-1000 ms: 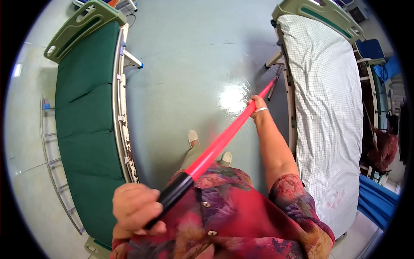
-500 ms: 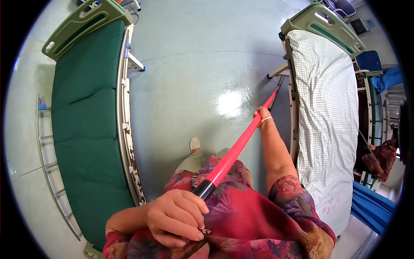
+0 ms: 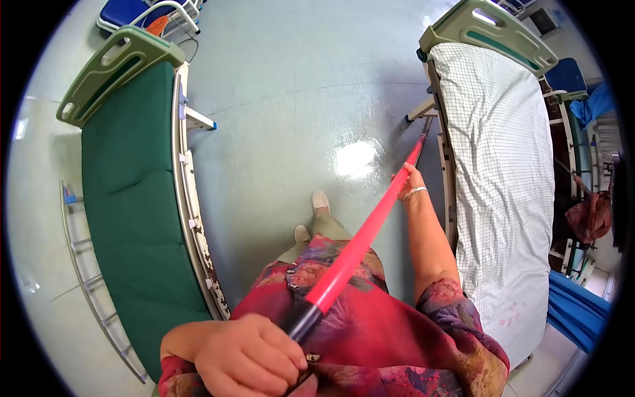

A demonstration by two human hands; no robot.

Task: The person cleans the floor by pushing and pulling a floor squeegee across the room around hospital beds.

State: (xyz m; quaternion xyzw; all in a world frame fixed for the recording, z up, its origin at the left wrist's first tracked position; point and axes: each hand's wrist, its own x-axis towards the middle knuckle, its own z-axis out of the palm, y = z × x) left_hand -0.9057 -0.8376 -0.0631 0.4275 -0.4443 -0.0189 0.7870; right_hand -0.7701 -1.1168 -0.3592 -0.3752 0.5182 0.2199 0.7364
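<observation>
A long red mop handle (image 3: 360,241) runs slantwise from my waist to the foot of the right-hand bed. My left hand (image 3: 251,357) is closed around its black end grip (image 3: 303,322), in front of my patterned red shirt. Further down the shaft, my right hand (image 3: 411,182) grips it with the arm stretched out; a bracelet circles that wrist. At the far end the shaft meets a thin dark strip near the bed leg, and the mop head's shape is hard to make out.
On the left is a bed with a green mattress (image 3: 132,198) and a lowered side rail (image 3: 83,284). A bed with a white checked sheet (image 3: 503,185) stands on the right. Blue chairs (image 3: 122,13) are behind the left bed. The pale floor (image 3: 284,126) lies between the beds.
Both feet now show, one shoe ahead of the other. My left hand has shifted down and left with the grip end. My right hand still holds the shaft, slightly turned.
</observation>
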